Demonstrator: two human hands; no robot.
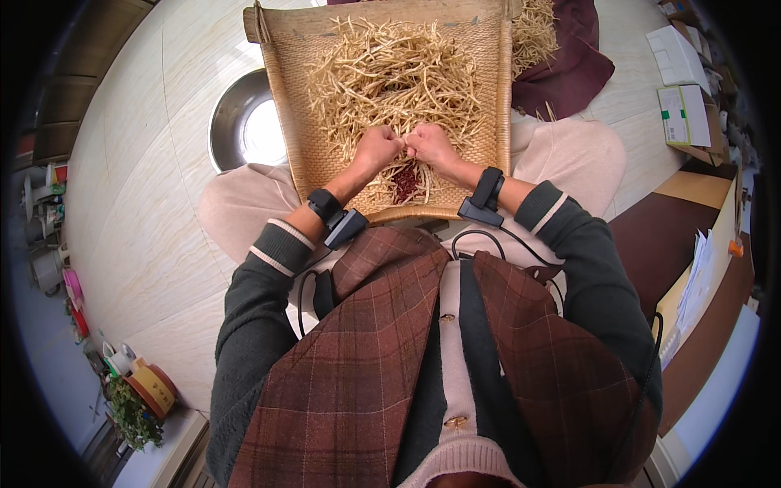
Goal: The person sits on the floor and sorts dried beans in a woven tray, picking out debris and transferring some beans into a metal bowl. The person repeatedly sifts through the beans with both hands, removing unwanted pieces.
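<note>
Across my lap rests a woven winnowing basket (293, 110) with a bound rim. Dry, pale bean pods (396, 73) are heaped over its middle and far part. Both my left hand (379, 146) and my right hand (430, 145) are above the near side of the heap, their fingertips almost meeting. Pinched between them is what looks like a dry pod (405, 139), mostly covered by the fingers. Just below the hands, small dark red beans (406, 182) lie in a little pile among loose pods.
A shiny metal basin (229, 131) stands on the tiled floor left of the basket. More pods (534, 36) lie on a maroon cloth (567, 79) at the far right. Cardboard boxes (689, 116) line the right side; a potted plant (137, 409) is at lower left.
</note>
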